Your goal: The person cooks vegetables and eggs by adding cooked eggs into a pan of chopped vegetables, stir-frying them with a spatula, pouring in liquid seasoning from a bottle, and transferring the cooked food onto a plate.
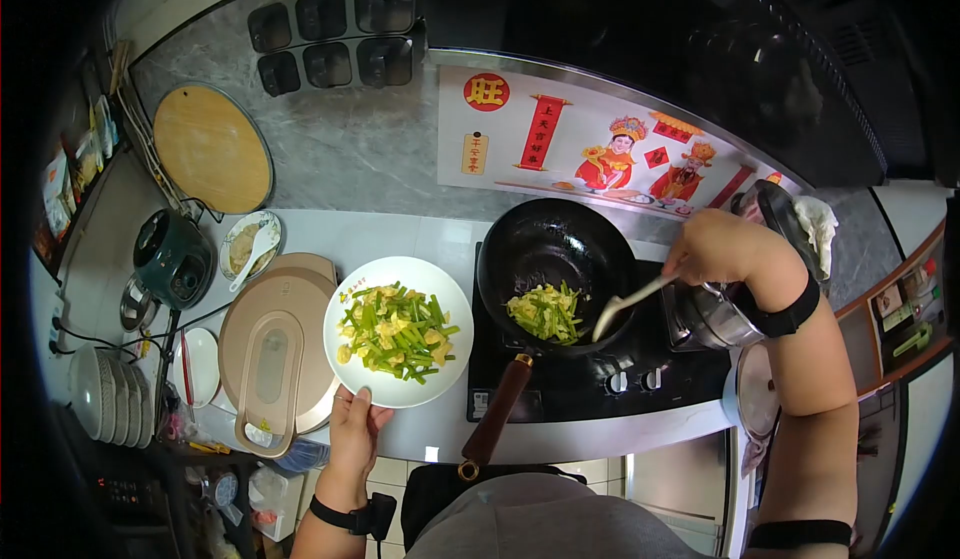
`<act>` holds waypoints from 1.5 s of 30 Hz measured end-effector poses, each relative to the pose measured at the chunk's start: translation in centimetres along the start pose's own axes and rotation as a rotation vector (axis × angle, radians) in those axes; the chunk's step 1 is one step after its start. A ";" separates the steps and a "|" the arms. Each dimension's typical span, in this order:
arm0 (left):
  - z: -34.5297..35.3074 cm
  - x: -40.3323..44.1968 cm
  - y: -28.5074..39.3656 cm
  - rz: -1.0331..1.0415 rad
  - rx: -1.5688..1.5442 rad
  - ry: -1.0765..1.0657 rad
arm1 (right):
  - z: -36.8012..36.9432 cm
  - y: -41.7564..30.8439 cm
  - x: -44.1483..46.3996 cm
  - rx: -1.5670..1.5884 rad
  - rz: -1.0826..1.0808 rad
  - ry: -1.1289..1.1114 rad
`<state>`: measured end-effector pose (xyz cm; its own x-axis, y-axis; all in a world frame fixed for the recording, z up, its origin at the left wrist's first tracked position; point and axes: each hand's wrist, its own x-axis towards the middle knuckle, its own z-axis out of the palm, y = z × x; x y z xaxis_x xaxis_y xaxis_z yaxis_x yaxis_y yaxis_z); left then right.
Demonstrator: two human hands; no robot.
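My left hand (356, 421) grips the lower edge of a white plate (440, 271), holding it to the left of the wok. On the plate lies a heap of green vegetable pieces with yellow egg (398, 334). My right hand (718, 247) is closed around the handle of a light-coloured cooking spoon (642, 293). The spoon's head rests inside the black wok (520, 244), beside a smaller portion of the same greens and egg (548, 312). The wok stands on the black stove, its wooden handle (497, 414) pointing toward me.
A steel pot (722, 321) stands right of the wok, below my right forearm. Stove knobs (634, 381) face me. Left of the plate are a beige-lidded appliance (277, 344), a bowl with a white spoon (250, 244), a green cooker (175, 259) and stacked bowls (108, 396).
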<state>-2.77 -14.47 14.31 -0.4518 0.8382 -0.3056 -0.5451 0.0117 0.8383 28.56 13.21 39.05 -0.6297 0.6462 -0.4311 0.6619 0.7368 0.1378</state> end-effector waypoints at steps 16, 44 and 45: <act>0.5 -0.8 0.2 -0.020 -0.001 0.086 | 5.4 -2.1 1.6 0.087 -0.092 0.131; 2.1 -1.5 0.6 0.039 0.091 0.098 | 4.7 -3.2 7.6 0.179 0.304 0.194; 2.3 -1.5 0.6 0.042 0.089 0.100 | 4.8 -2.7 7.4 0.202 0.319 0.220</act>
<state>-0.85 -14.48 16.32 -0.5430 0.7807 -0.3092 -0.4619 0.0297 0.8864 24.11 15.05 31.19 -0.4377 0.8783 -0.1921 0.8899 0.4537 0.0467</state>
